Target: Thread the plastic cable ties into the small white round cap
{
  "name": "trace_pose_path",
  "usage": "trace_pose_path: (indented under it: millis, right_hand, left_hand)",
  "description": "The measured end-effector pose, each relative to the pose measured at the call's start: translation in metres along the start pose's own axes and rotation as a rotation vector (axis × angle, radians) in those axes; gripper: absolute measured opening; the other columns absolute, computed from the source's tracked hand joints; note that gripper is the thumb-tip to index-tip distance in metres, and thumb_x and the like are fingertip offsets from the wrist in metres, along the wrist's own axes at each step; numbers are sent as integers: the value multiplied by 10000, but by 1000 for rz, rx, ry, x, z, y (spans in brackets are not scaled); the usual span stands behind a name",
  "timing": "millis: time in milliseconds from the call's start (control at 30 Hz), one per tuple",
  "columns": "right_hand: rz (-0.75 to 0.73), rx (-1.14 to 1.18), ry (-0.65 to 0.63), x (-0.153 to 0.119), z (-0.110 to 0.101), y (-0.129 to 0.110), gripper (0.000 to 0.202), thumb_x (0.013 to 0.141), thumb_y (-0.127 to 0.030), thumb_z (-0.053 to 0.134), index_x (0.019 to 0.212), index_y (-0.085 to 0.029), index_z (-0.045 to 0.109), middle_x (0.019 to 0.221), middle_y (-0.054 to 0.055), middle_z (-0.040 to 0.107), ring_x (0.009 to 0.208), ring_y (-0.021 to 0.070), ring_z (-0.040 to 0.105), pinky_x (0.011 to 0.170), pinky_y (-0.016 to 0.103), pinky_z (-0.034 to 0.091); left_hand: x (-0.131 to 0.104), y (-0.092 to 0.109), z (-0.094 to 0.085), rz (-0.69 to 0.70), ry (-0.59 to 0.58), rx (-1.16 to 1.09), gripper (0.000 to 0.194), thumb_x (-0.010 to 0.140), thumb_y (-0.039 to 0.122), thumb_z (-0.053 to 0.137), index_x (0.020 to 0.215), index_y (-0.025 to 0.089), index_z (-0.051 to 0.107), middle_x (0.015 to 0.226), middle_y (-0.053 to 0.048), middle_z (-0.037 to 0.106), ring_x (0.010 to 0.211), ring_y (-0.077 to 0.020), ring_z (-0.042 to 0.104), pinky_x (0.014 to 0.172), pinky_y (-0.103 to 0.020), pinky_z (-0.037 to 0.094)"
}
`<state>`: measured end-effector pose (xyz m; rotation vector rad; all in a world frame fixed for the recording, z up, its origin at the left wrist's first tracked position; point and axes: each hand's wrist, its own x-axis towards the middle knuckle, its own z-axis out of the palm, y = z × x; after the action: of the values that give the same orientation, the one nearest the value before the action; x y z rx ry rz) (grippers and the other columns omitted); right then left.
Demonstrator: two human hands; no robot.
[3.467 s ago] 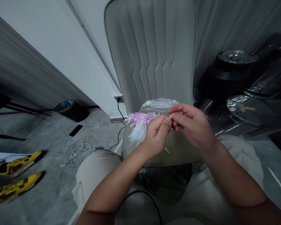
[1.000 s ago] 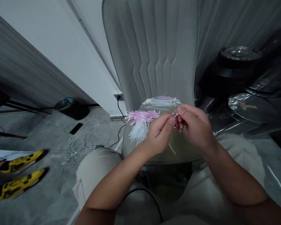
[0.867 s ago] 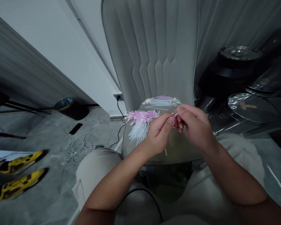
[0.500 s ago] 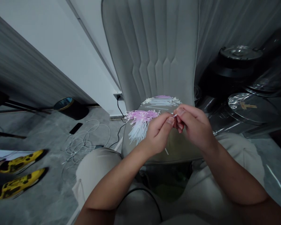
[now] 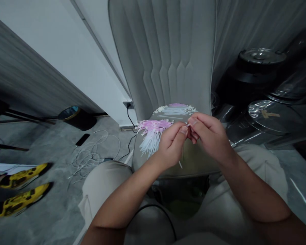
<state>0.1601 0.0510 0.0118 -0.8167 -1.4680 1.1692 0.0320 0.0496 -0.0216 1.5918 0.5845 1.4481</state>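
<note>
Over the seat of a grey chair (image 5: 199, 160), my left hand (image 5: 172, 141) and my right hand (image 5: 209, 134) meet fingertip to fingertip. Both are closed in a pinch on a small whitish piece (image 5: 188, 125), mostly hidden by the fingers. Left of my left hand lies a pile of thin pink strips (image 5: 154, 125), with pale blue-white strips (image 5: 150, 143) fanned out below it. Behind my hands, another bundle of pale and purple strips (image 5: 177, 109) rests near the backrest. A thin white strip end (image 5: 180, 164) shows below my left hand.
Coiled pale cable (image 5: 88, 156) and a black phone-like slab (image 5: 82, 140) lie on the floor at left, near a dark bin (image 5: 77, 118). A person's yellow shoes (image 5: 25, 199) are at far left. Dark containers (image 5: 260, 68) and clear plastic-covered items (image 5: 268, 117) stand at right.
Both hands have shifted very slightly left, still pinched together. Less of the small whitish piece shows between the fingertips.
</note>
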Motion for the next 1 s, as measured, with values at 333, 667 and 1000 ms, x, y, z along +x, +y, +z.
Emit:
trace_pose_path:
  millis: [333, 667, 1000]
  right_hand:
    - [-23, -55, -16, 0, 0, -2, 353, 950, -289, 489, 611, -195, 469, 537, -52, 436, 509, 81, 425, 488, 248, 358]
    - [-13, -13, -3, 0, 3, 0, 347, 954, -288, 479, 620, -200, 455, 544, -53, 427, 520, 86, 429, 494, 250, 359]
    - [8, 145, -2, 0, 5, 5, 352, 947, -329, 497, 622, -197, 465, 563, -45, 429, 529, 88, 440, 502, 246, 369]
  left_hand:
    - [1, -1, -1, 35, 10, 24, 265, 977, 278, 432, 768, 182, 562, 599, 49, 382, 517, -76, 352, 557, -194, 432]
    - [1, -1, -3, 25, 21, 22, 258, 974, 279, 442, 766, 178, 557, 598, 46, 437, 560, -78, 484, 582, -210, 452]
    - [1, 1, -3, -36, 7, -8, 277, 972, 305, 436, 749, 180, 541, 635, 18, 549, 643, -109, 598, 590, -230, 463]
